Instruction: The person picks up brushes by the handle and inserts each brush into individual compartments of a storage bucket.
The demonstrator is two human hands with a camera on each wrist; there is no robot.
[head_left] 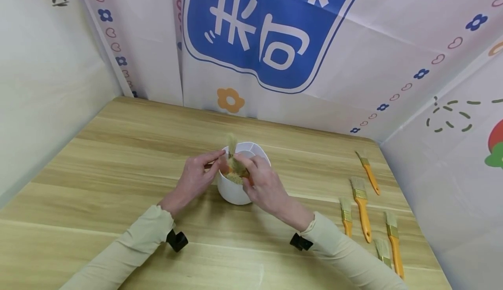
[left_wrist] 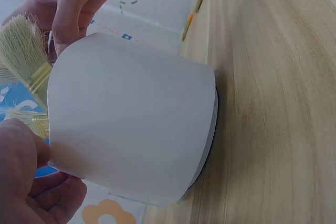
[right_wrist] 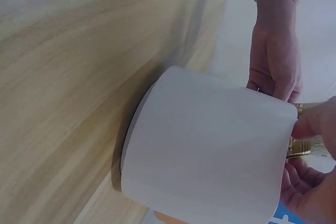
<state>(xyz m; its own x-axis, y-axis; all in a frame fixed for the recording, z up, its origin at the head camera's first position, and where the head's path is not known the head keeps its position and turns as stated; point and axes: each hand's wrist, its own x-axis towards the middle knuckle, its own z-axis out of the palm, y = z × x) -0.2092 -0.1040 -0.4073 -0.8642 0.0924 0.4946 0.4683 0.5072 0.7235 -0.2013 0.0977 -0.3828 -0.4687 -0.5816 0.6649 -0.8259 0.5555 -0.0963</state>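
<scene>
A white round holder (head_left: 232, 195) with inner dividers and a slanted rim stands on the wooden table. Several paintbrushes are in it, bristles up; one upright brush (head_left: 232, 140) rises above the rim, and a wide brush (left_wrist: 23, 45) leans out between the hands in the left wrist view. At the holder's left rim my left hand (head_left: 194, 176) pinches the edge between thumb and fingers. My right hand (head_left: 267, 185) reaches over the right side, thumb and fingers curled round a brush near its metal band (right_wrist: 299, 148). The holder's wall hides the handles in both wrist views.
On the table's right lie several orange-handled paintbrushes, among them a wide one (head_left: 362, 211) and a small one at the back (head_left: 368, 172). Printed white sheets (head_left: 149, 41) wall the table (head_left: 98, 163) at the back and both sides.
</scene>
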